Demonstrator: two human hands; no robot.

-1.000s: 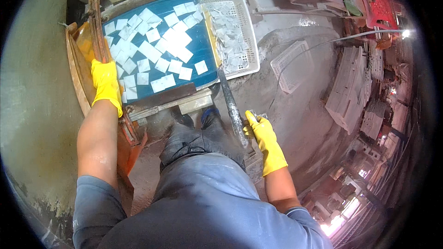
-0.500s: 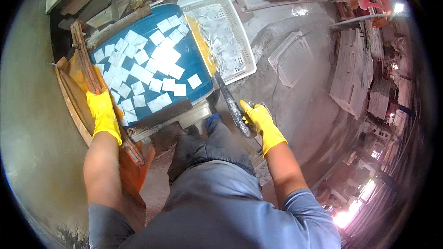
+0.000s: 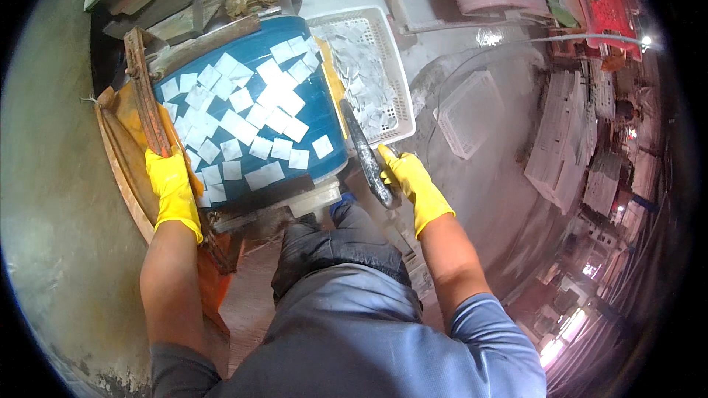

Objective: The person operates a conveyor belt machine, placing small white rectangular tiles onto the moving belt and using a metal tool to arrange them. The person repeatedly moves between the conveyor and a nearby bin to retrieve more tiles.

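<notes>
A blue belt-like surface [image 3: 221, 77] carries several white, grey-veined square tiles [image 3: 295, 130], some overlapping. Along its left side runs a rusty metal bar [image 3: 146, 96], and my left hand [image 3: 174, 190], in a yellow rubber glove, is closed round it. On the right, a dark, pale-speckled bar [image 3: 361, 140] slants toward me from the yellow-orange edge panel [image 3: 332, 88]. My right hand [image 3: 413, 184], gloved alike, grips near its close end. The thumb side points up, and the curled fingers are partly hidden.
A white perforated crate [image 3: 407, 103] full of tile pieces stands at the belt's right. Farther right, a pale crate [image 3: 466, 129] sits on the wet floor. Stacked slabs [image 3: 557, 140] lie at the far right. A curved wooden edge [image 3: 122, 169] borders the left.
The view has shifted, so the belt and crates appear lower. My right hand and the dark bar have moved forward together relative to the belt. My left hand keeps its grip.
</notes>
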